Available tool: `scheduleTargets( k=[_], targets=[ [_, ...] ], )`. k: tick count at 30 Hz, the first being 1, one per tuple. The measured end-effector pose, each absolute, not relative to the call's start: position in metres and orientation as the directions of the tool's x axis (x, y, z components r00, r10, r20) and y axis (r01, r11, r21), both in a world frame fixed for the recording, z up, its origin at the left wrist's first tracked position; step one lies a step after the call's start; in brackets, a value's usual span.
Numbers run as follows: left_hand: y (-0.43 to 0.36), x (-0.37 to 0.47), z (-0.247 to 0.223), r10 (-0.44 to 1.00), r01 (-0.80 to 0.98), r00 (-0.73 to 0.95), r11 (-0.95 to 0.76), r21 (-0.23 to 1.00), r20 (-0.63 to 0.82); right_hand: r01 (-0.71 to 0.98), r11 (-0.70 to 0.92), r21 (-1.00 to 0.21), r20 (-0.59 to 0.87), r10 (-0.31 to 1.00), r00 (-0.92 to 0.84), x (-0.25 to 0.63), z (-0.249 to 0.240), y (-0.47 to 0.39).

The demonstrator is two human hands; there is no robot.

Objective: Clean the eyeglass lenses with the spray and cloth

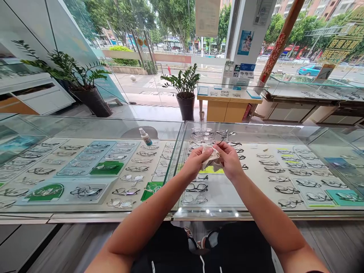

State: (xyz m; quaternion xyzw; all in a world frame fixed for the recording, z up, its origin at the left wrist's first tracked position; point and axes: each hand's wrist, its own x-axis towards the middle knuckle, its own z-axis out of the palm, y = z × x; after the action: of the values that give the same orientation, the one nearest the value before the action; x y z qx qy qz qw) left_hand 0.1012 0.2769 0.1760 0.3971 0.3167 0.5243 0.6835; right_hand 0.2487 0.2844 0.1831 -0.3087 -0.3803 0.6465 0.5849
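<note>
Above the glass display case, my left hand [195,162] pinches a pale, zigzag-edged cleaning cloth [216,165] between thumb and fingers. Close beside it, my right hand [231,161] is closed on a pair of eyeglasses, whose thin dark temple [226,134] sticks up past the fingers. Part of the cloth is folded between the two hands and covers most of the eyeglasses, so the lenses cannot be made out. Both thumbs press in toward the cloth from either side.
A small white spray bottle [145,137] stands on the glass counter [93,127] to the left. Under the glass lie rows of eyeglass frames [196,187] on pale and green trays. Beyond the counter are a potted plant [186,106] and a low wooden display cabinet [224,110].
</note>
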Motion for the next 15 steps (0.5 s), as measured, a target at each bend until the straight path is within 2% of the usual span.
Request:
scheduleTargets(
  k=[15],
  targets=[
    [0.2775,0.1009,0.1729,0.959,-0.425,0.283,0.125,0.897,0.000,-0.511,-0.007,-0.860,0.040,0.996,-0.081,0.2527,0.1895,0.2835]
  ],
)
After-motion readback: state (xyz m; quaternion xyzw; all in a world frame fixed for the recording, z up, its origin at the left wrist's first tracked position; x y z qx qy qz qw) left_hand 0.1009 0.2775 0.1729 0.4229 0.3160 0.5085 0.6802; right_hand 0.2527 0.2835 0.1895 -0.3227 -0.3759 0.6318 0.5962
